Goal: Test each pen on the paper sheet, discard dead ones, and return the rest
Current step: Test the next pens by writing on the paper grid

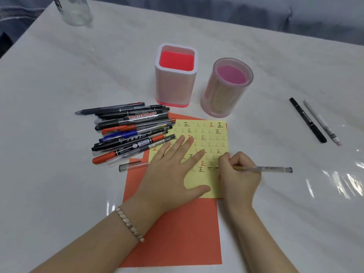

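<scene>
A yellow paper sheet (208,138) covered in small written marks lies on an orange sheet (177,233). My left hand (173,170) presses flat on the yellow sheet with its fingers spread. My right hand (239,174) grips a clear-barrelled pen (264,169), its tip touching the yellow sheet near the lower rows of marks. A pile of several pens and markers (130,133) lies left of the sheet. A clear pen cap (133,166) rests just below the pile. Two pens, one black (307,120) and one white (323,125), lie apart at the right.
A square pink-and-white pen holder (176,75) and a round translucent pink holder (226,89) stand behind the sheet, both showing no pens inside. A clear glass bottle (74,10) stands at the far left corner. The white table (59,75) has a glossy plastic cover.
</scene>
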A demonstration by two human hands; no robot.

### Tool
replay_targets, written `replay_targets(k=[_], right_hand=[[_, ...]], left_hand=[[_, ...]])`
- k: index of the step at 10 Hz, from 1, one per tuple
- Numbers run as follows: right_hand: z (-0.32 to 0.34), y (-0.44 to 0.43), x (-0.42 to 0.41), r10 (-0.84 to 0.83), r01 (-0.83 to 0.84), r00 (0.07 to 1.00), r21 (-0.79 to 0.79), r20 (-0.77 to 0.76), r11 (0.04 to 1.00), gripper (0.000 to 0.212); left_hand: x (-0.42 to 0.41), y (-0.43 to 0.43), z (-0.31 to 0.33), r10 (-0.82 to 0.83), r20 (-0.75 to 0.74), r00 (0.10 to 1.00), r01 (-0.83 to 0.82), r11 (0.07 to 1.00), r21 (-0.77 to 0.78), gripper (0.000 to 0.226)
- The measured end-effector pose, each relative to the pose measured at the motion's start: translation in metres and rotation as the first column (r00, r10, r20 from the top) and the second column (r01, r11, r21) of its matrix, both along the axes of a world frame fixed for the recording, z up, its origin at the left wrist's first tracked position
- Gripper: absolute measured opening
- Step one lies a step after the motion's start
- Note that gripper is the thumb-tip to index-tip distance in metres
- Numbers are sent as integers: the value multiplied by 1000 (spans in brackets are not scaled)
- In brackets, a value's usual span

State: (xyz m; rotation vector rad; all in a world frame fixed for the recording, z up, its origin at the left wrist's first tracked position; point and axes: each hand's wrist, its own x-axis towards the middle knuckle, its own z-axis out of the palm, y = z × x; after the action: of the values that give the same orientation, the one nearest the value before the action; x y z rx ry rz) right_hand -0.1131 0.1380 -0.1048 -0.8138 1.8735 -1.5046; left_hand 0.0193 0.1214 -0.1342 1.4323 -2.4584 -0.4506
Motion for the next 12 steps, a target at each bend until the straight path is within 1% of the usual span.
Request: replay_targets(k=[1,2,4,6,7,10,11,12], right_hand=[[0,0,1,-22,22,1000,-19,2,1000,38],[-1,0,1,2,-3,999,-17,-34,1000,41],[-1,-1,2,18,-19,996,-12,-92,1000,40],[-2,-2,2,37,-38,993,-6,-116,999,40],[-5,-2,1,8,-10,990,-18,-141,1000,44],[-2,-2,1,20,-19,994,6,-111,1000,41],[1,-2,0,21,-20,997,11,-79,1000,38],[8,6,-6,116,-115,993,41,-29,993,34]], left_hand=[[0,0,0,5,-1,1000,-5,1000,2,76],[0,0,-2,8,-12,1000,-7,1000,10,77],[-1,0,-2,14,-16,1000,-14,1000,-12,77],[-1,0,-2,14,-46,999,-15,1000,-17,77],[-1,0,-1,15,-30,999,-16,1000,-15,77],[-1,0,-1,20,-19,1000,-20,1000,-16,77],[-1,0,0,19,-24,1000,-19,1000,-8,77],[-1,1,1,22,-28,999,-22,1000,-1,77]])
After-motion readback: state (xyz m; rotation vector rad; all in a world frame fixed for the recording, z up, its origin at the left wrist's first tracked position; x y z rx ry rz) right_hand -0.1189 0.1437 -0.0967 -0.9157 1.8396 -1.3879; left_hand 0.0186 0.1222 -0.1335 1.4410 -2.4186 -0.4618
